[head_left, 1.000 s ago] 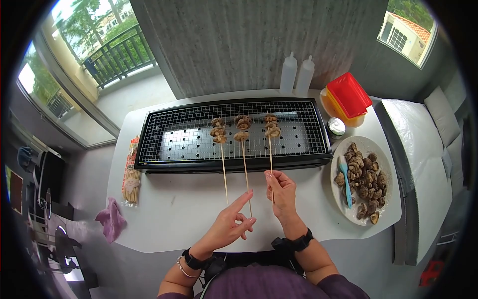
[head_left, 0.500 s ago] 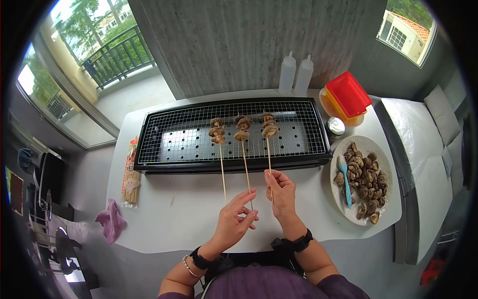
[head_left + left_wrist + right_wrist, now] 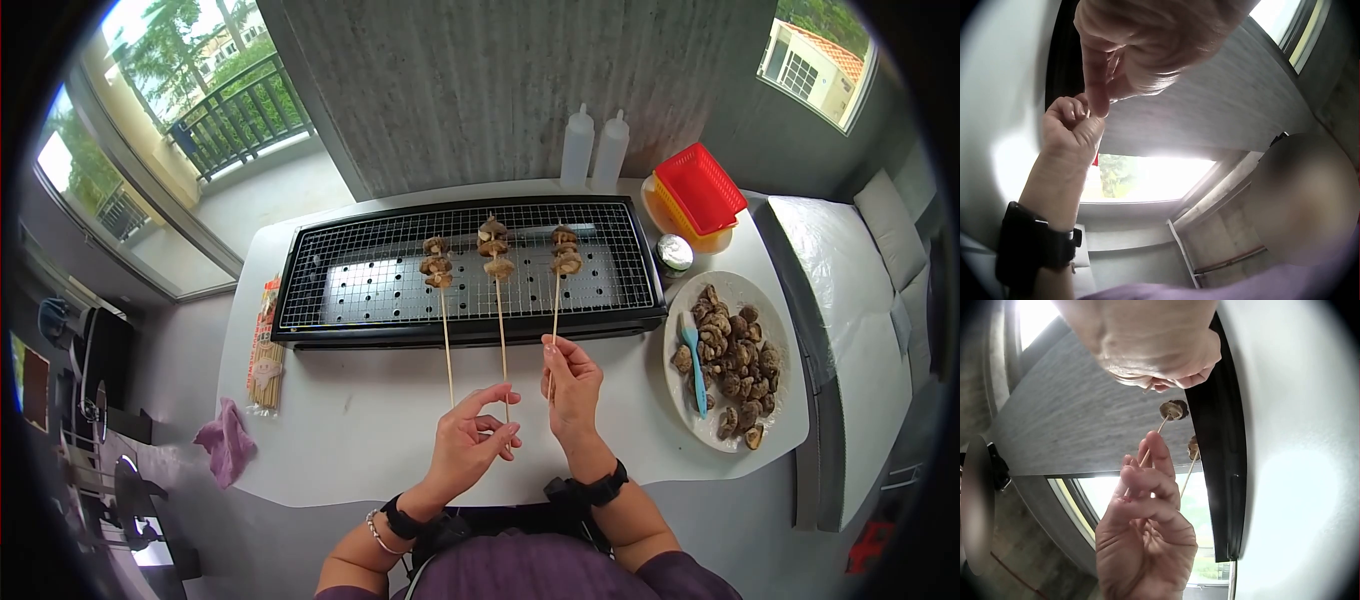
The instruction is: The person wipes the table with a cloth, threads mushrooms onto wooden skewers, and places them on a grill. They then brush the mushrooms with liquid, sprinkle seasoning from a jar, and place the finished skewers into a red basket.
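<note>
Three mushroom skewers lie with their mushrooms over the black grill [image 3: 400, 325] and their bare sticks pointing toward the person. The left hand [image 3: 468, 442] pinches the lower stick of the middle skewer [image 3: 496, 250]; in the right wrist view that stick runs between the left hand's fingers [image 3: 1159, 450]. With thumb and fingertips, the right hand [image 3: 573, 390] holds the stick of the right skewer [image 3: 566, 250] just in front of the grill. Untouched, the left skewer [image 3: 437, 262] rests on the wire mesh, its stick end close to the left hand.
At the right, a white plate [image 3: 690, 425] bears mushrooms and a blue brush [image 3: 696, 365]. Behind it stand a can [image 3: 674, 256], red basket [image 3: 700, 185] and two squeeze bottles [image 3: 578, 148]. Bagged sticks [image 3: 265, 360] and a purple cloth [image 3: 226, 443] lie left.
The middle skewer has slid farther up over the grill and slightly right. The right skewer has shifted right with the right hand. The left hand has closed its fingers around the middle stick.
</note>
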`<state>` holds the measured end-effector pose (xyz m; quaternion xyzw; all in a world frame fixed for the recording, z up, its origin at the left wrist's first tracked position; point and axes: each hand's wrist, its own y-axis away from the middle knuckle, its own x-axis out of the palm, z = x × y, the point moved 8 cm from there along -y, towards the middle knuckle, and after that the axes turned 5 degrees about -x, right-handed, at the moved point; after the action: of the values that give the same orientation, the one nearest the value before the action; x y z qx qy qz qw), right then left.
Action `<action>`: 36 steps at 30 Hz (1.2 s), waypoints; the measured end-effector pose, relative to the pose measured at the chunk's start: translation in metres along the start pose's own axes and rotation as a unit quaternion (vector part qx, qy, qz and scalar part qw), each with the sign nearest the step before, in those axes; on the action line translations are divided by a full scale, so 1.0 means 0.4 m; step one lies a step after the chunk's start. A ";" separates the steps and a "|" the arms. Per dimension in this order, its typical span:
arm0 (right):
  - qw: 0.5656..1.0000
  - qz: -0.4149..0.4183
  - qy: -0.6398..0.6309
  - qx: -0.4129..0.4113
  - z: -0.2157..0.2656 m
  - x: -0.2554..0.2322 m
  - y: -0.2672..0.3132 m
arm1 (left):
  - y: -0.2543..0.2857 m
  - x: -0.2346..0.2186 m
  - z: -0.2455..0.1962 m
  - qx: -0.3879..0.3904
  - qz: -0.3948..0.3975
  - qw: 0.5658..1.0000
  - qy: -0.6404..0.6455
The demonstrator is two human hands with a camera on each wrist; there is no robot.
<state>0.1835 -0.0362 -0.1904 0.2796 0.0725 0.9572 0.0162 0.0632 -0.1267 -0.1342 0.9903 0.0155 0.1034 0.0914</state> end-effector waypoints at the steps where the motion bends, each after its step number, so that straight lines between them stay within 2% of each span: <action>1: 1.000 -0.002 0.002 -0.002 -0.005 -0.004 -0.002 | -0.003 0.000 -0.001 0.004 -0.004 1.000 -0.006; 5: 1.000 0.015 0.016 0.018 -0.006 0.004 0.002 | -0.019 0.005 0.013 0.003 -0.004 1.000 -0.019; 10: 0.996 0.043 -0.055 0.054 -0.009 0.016 0.004 | -0.025 0.015 0.033 -0.003 0.002 0.999 -0.039; 14: 0.998 0.036 -0.039 0.041 0.000 0.014 0.006 | -0.027 0.009 0.041 0.000 0.001 0.999 -0.054; 16: 0.999 0.014 -0.023 0.023 0.005 0.005 0.005 | -0.028 0.008 0.036 0.017 0.007 0.994 -0.104; 20: 1.000 0.014 -0.001 0.024 -0.003 0.001 0.000 | -0.018 -0.001 0.029 0.011 -0.005 0.997 -0.072; 22: 0.999 0.025 0.018 0.028 -0.004 0.006 0.001 | -0.004 -0.002 0.037 -0.040 0.015 0.998 -0.038; 23: 0.999 0.026 0.019 0.027 -0.003 0.007 0.001 | 0.004 -0.009 0.036 -0.040 0.015 0.998 -0.037; 26: 0.999 0.032 0.009 0.030 -0.002 0.007 0.000 | 0.031 -0.028 0.017 -0.012 0.037 0.996 -0.080; 28: 0.999 0.042 0.021 0.022 0.000 0.010 -0.001 | 0.055 -0.031 -0.030 0.062 0.068 0.971 -0.219; 29: 0.999 0.043 0.021 0.023 -0.001 0.010 -0.002 | 0.063 -0.053 -0.025 0.062 0.067 0.972 -0.218; 31: 0.998 0.042 0.024 0.039 -0.010 0.007 -0.004 | 0.076 -0.090 0.023 0.005 0.112 0.978 -0.176; 32: 0.998 0.042 0.024 0.039 -0.009 0.007 -0.003 | 0.074 -0.114 0.026 0.005 0.112 0.978 -0.176; 34: 0.997 0.042 0.030 0.051 -0.013 0.011 -0.001 | 0.064 -0.187 0.078 -0.137 0.040 0.983 -0.117; 35: 0.997 0.045 0.031 0.053 -0.015 0.012 -0.002 | 0.053 -0.204 0.055 -0.084 -0.006 0.993 -0.081; 36: 0.997 0.044 0.031 0.047 -0.014 0.012 -0.003 | 0.041 -0.209 0.056 -0.083 -0.009 0.993 -0.080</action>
<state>0.1764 -0.0356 -0.1928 0.2530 0.1057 0.9608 -0.0416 -0.0137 -0.1509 -0.1695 0.9842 0.0079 0.0241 0.1754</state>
